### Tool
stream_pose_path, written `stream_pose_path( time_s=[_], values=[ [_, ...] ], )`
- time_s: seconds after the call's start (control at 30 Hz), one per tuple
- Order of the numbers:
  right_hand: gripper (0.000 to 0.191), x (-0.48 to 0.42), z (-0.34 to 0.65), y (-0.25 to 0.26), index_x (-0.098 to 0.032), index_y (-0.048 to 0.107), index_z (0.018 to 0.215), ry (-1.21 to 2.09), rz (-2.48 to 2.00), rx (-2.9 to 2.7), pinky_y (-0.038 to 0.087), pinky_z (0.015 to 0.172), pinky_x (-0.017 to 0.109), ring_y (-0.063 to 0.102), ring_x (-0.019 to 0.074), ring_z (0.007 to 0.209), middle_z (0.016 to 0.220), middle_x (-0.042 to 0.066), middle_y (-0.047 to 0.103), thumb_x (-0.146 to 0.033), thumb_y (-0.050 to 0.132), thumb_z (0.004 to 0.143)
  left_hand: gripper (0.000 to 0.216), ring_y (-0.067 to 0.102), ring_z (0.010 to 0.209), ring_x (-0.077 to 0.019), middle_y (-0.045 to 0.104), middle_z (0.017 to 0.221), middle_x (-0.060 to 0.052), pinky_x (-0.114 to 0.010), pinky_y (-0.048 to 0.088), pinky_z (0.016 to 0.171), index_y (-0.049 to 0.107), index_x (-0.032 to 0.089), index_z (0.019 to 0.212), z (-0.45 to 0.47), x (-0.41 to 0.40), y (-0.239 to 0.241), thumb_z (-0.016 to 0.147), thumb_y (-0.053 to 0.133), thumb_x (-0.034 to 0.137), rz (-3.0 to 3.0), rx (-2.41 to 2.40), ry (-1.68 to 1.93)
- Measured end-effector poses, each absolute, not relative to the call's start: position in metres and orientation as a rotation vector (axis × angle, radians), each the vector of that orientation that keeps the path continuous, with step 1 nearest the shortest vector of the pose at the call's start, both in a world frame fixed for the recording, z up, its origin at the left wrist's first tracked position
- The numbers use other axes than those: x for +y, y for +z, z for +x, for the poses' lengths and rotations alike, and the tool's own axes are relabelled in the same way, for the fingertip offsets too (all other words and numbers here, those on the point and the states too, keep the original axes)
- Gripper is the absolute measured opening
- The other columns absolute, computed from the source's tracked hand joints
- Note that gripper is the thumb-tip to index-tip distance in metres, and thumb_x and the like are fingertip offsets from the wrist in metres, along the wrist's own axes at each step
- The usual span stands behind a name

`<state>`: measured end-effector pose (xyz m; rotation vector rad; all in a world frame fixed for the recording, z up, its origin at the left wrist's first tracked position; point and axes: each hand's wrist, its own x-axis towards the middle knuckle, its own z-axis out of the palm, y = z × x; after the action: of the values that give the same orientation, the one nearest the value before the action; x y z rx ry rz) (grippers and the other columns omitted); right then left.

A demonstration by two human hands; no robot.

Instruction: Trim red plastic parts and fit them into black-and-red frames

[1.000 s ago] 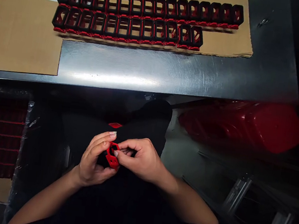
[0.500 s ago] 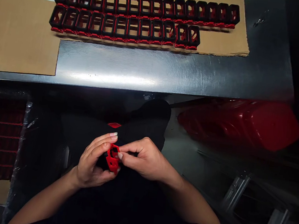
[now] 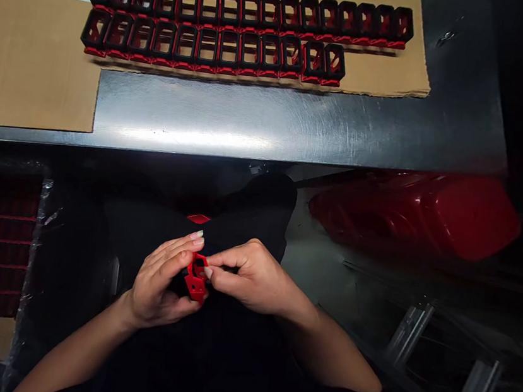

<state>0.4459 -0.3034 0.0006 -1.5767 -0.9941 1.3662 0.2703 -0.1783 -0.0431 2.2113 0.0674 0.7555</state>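
Above my lap, my left hand (image 3: 160, 282) is wrapped round a red-and-black plastic housing (image 3: 196, 286), its red side turned up and tilted. The thumb supports it from below and the fingers lie along its far side. My right hand (image 3: 246, 277) pinches at the housing's upper right rim with thumb and forefinger. Whether a small part sits between those fingertips is hidden. On the bench, similar black-and-red housings (image 3: 208, 47) stand side by side in two long rows, the front row shorter than the back one.
The rows stand on a cardboard sheet (image 3: 34, 66) over a metal bench (image 3: 252, 118). A box (image 3: 39, 245) lined with clear plastic at the lower left holds several rows of red-and-black parts. A red plastic object (image 3: 468, 221), perhaps a stool, is below the bench at right.
Both hands keep nearly the same hold on the housing. The whole view has shifted slightly, so the bench and rows appear a little further left.
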Motion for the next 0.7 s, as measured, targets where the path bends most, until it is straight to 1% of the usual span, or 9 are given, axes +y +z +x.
stream_pose_path(
  time_s=[0.13,0.2,0.27,0.3,0.4,0.43,0.5,0.6,0.7],
  values=[
    [0.026,-0.3049,0.4502,0.0007,-0.019,0.083,0.099,1.403,-1.502,-1.02,0.032,0.048,0.019,0.042,0.0062,0.048,0.057,-0.004,0.06,-0.02,0.059,0.091,0.089,0.066,0.123,-0.0324,0.07,0.127,-0.019,-0.049,0.062,0.093,0.039,0.014,0.151,0.2687,-0.1776,-0.0419,0.075,0.082,0.023,2.202,0.085,0.745],
    [0.024,-0.3052,0.4485,-0.0003,-0.019,0.082,0.102,1.427,-1.482,-0.973,0.037,0.051,0.019,0.048,0.0075,0.051,0.062,-0.003,0.066,-0.023,0.062,0.089,0.088,0.066,0.123,-0.0323,0.07,0.127,-0.019,-0.048,0.063,0.092,0.038,0.015,0.152,0.2694,-0.1773,-0.041,0.075,0.081,0.023,2.215,0.073,0.758],
    [0.022,-0.305,0.4453,-0.0015,-0.019,0.082,0.1,1.414,-1.518,-0.927,0.04,0.053,0.019,0.053,0.0088,0.054,0.066,-0.002,0.069,-0.025,0.066,0.087,0.087,0.067,0.122,-0.0321,0.07,0.127,-0.018,-0.048,0.063,0.091,0.037,0.017,0.152,0.2707,-0.1769,-0.0402,0.077,0.08,0.023,2.235,0.066,0.767],
    [0.02,-0.3048,0.444,-0.002,-0.018,0.082,0.096,1.394,-1.548,-0.922,0.039,0.053,0.019,0.053,0.0087,0.055,0.065,-0.002,0.068,-0.025,0.066,0.087,0.086,0.067,0.121,-0.0319,0.07,0.127,-0.017,-0.048,0.064,0.09,0.037,0.018,0.152,0.2713,-0.1768,-0.04,0.077,0.079,0.024,2.244,0.066,0.769],
    [0.022,-0.3046,0.4435,-0.0026,-0.016,0.082,0.085,1.324,-1.603,-1.001,0.033,0.049,0.019,0.045,0.007,0.05,0.057,-0.003,0.062,-0.023,0.062,0.09,0.087,0.068,0.12,-0.0311,0.071,0.127,-0.016,-0.048,0.064,0.09,0.036,0.02,0.152,0.2716,-0.1767,-0.0401,0.077,0.08,0.026,2.254,0.069,0.761],
    [0.023,-0.3048,0.4446,-0.0025,-0.016,0.082,0.086,1.316,-1.589,-1.036,0.033,0.049,0.02,0.044,0.0068,0.05,0.057,-0.003,0.062,-0.022,0.061,0.09,0.087,0.068,0.12,-0.0311,0.071,0.127,-0.016,-0.048,0.064,0.09,0.037,0.019,0.152,0.2712,-0.1768,-0.0403,0.077,0.08,0.027,2.246,0.071,0.755],
    [0.025,-0.3054,0.4475,-0.0018,-0.017,0.083,0.095,1.326,-1.537,-1.082,0.034,0.05,0.02,0.045,0.007,0.049,0.061,-0.002,0.066,-0.02,0.058,0.091,0.088,0.067,0.122,-0.0315,0.07,0.127,-0.018,-0.047,0.063,0.092,0.038,0.016,0.152,0.2703,-0.1771,-0.041,0.076,0.081,0.027,2.222,0.079,0.751],
    [0.028,-0.3055,0.4492,-0.0001,-0.018,0.081,0.105,1.368,-1.486,-1.042,0.036,0.049,0.019,0.047,0.0071,0.047,0.061,-0.002,0.068,-0.018,0.059,0.088,0.089,0.066,0.123,-0.0317,0.069,0.127,-0.02,-0.046,0.062,0.094,0.039,0.012,0.151,0.27,-0.1776,-0.0413,0.074,0.083,0.024,2.207,0.079,0.757],
    [0.022,-0.3041,0.4467,0.0013,-0.016,0.083,0.097,1.378,-1.543,-0.922,0.041,0.054,0.018,0.054,0.0079,0.054,0.066,-0.001,0.07,-0.019,0.065,0.084,0.09,0.064,0.125,-0.0312,0.069,0.127,-0.021,-0.045,0.061,0.097,0.039,0.01,0.151,0.2714,-0.1779,-0.0406,0.073,0.083,0.02,2.206,0.037,0.774]
  ],
)
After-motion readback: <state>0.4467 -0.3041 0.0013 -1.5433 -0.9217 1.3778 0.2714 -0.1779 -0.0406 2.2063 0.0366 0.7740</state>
